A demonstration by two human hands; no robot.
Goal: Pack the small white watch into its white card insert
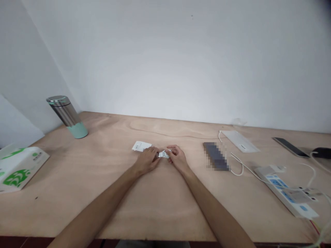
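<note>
Between my hands, close to the table top, is a small flat white piece with a dark ring-shaped mark [163, 154]; its exact kind is too small to make out. My left hand [148, 160] lies low on the table with its fingers curled over the piece's left end, where a dark edge shows by the fingertips. Thumb and fingers of my right hand [177, 158] pinch the right end. Just behind my left hand lies a white rectangular packet [141, 146] with small dark print, partly covered by the fingers.
A steel and mint-green tumbler [67, 117] stands back left, a tissue box [24, 168] at the left edge. On the right are a blurred-out dark rectangular device [216, 156], a clear pouch [240, 141], a phone [291, 147] and a power strip [286, 193] with white cables.
</note>
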